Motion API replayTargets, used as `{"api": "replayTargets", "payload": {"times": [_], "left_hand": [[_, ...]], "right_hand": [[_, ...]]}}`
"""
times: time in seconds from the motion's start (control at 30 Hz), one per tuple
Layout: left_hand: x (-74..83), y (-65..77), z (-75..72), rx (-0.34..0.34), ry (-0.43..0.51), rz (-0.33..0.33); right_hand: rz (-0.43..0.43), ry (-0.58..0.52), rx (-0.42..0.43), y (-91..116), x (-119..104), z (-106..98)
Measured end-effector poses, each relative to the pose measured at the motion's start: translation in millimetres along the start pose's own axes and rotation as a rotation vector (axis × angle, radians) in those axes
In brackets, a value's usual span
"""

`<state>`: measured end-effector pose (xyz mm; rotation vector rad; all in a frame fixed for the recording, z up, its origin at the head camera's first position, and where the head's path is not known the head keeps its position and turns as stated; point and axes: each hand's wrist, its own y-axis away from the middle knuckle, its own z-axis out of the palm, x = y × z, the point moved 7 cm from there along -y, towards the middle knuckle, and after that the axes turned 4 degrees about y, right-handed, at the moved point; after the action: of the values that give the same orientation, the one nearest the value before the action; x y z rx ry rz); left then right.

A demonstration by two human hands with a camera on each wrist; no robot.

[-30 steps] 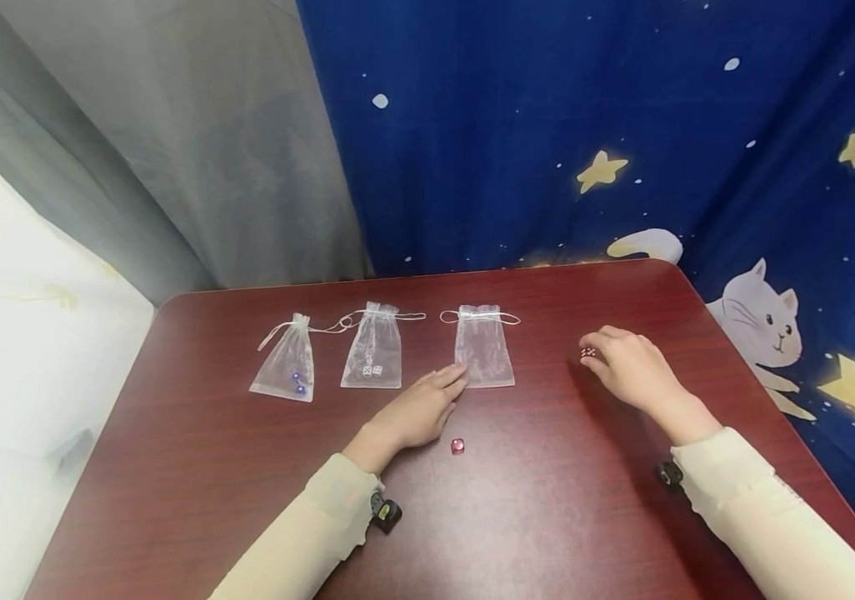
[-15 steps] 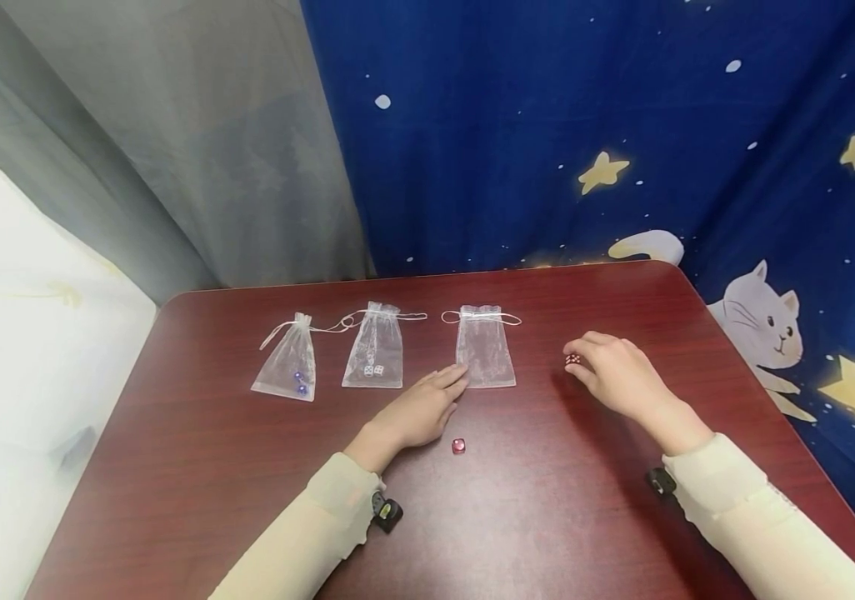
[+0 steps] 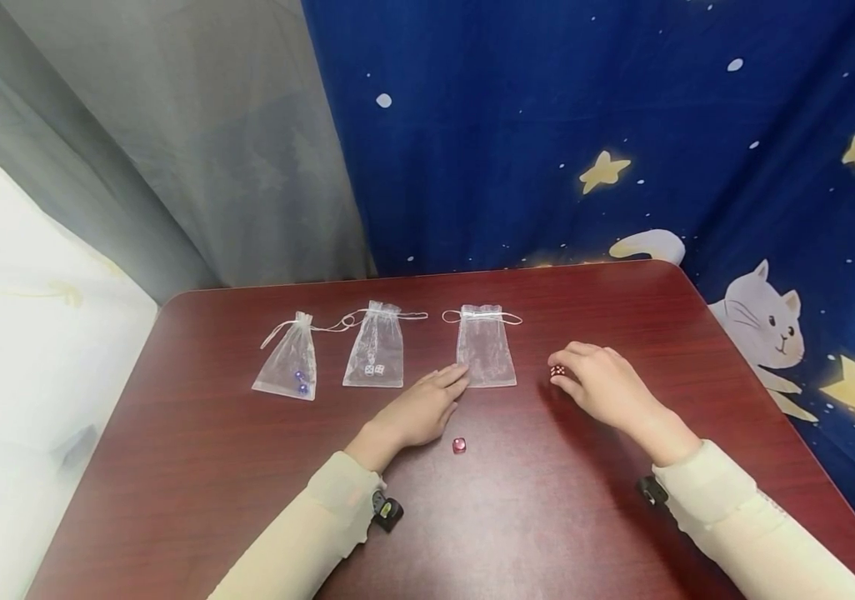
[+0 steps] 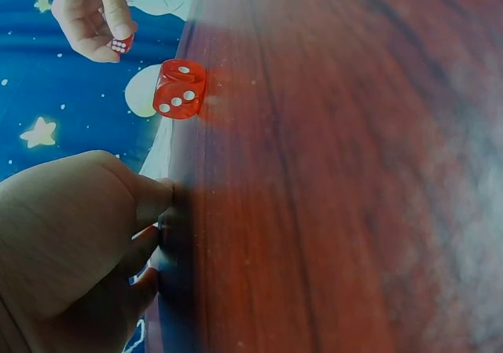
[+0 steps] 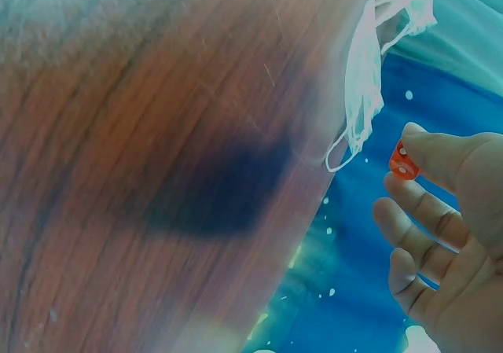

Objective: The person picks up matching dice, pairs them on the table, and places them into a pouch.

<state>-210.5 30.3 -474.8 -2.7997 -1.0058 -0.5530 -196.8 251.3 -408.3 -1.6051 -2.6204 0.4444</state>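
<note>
Between thumb and fingertips, my right hand (image 3: 603,383) pinches a red die (image 5: 404,161) with white pips, held over the table right of the nearest bag. My left hand (image 3: 418,408) lies with fingers extended, fingertips on the lower left corner of a flat, sheer white drawstring bag (image 3: 486,354) with nothing visible inside. A second red die (image 3: 459,446) sits on the table just right of the left hand; it looms large in the left wrist view, where the pinched die (image 4: 121,45) shows behind it.
Further left lie two more sheer bags: one bag (image 3: 375,337) with white dice (image 3: 374,369) inside, another bag (image 3: 288,362) with blue dice (image 3: 302,383). The dark red table (image 3: 195,467) ends at a grey curtain (image 3: 247,167) and a blue starry curtain (image 3: 517,125).
My right hand has moved left and slightly nearer with the pinched die, toward the rightmost bag. The left hand, the bags and the die on the table stay in place.
</note>
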Motion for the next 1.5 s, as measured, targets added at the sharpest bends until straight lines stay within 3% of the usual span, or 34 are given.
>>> {"api": "replayTargets", "payload": {"times": [0.83,1.23,1.5], "left_hand": [[-1.7,-0.5,2.3,0.001,-0.005,0.008],[-2.5,-1.3,1.4,0.007,0.007,0.002],[-2.2,-1.1,1.4,0.006,0.002,0.003]], "right_hand": [[-0.049,-0.025,-0.034,-1,-35,15],[-0.120,-0.028,-0.024,2,-60,28],[-0.128,-0.042,-0.069,4,-69,37]]}}
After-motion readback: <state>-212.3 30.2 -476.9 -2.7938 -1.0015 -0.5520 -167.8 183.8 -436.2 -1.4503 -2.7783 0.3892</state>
